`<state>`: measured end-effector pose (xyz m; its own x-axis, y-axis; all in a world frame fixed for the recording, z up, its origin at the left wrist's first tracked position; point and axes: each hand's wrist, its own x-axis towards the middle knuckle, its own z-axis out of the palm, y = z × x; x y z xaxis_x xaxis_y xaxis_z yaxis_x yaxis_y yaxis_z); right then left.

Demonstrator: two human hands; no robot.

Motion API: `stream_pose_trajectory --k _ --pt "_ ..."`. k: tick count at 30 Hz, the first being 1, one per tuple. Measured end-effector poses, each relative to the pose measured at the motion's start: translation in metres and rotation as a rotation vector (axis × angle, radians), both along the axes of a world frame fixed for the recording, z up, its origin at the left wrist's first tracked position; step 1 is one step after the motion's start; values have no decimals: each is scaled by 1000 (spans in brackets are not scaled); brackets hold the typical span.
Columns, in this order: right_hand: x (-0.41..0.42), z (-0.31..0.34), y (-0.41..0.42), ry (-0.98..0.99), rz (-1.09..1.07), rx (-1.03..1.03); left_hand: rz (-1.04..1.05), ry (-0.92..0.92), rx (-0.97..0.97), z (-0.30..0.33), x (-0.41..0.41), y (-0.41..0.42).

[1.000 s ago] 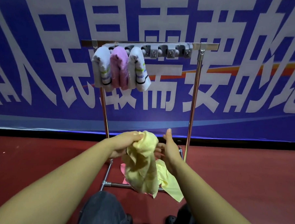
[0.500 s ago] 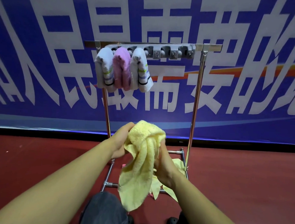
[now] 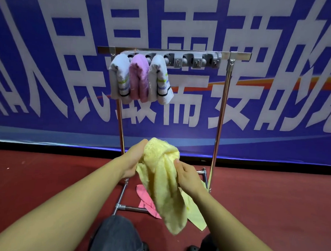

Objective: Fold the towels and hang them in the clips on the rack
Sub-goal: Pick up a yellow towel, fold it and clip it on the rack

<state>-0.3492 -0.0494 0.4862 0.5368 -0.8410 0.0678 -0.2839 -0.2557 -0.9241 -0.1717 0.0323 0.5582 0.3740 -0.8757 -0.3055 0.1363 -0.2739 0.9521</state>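
Right hand [image 3: 187, 177] rose onto yellow towel [image 3: 164, 182] | hung towels: three (folded)

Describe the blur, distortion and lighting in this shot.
Head view: the lower part of the yellow towel is smeared by motion blur, while the rack and its clips stay sharp; wide-angle distortion bows the banner and the floor edge; lighting is even, without harsh glare.

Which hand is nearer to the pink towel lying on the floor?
Right. The right hand grips the yellow towel just above and right of the pink towel; the left hand grips it higher up and farther left.
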Motion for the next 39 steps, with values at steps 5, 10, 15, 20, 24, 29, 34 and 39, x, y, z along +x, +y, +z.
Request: stream_pose_trajectory --k 5,10,15,20,24,29,34,39 --pt "-5 -2 -11 6 -52 -121 60 -80 57 -2 -1 2" --pt "-10 0 -9 -68 -67 -19 72 -87 35 3 -1 4" --pt "-11 -9 -8 -79 -26 258 31 -79 28 4 -3 2" --pt "-13 -1 0 -155 161 797 -11 -63 5 3 -1 3" --pt "-6 -2 2 -281 239 824 -29 -28 -2 1 0 4" --pt "4 -4 0 -494 109 621 -12 -14 -12 -3 4 3" --pt "1 0 -7 -627 -40 528 -67 -3 -1 -1 14 8" --pt "-22 -1 -31 -58 -247 -131 29 -125 -49 -6 30 10"
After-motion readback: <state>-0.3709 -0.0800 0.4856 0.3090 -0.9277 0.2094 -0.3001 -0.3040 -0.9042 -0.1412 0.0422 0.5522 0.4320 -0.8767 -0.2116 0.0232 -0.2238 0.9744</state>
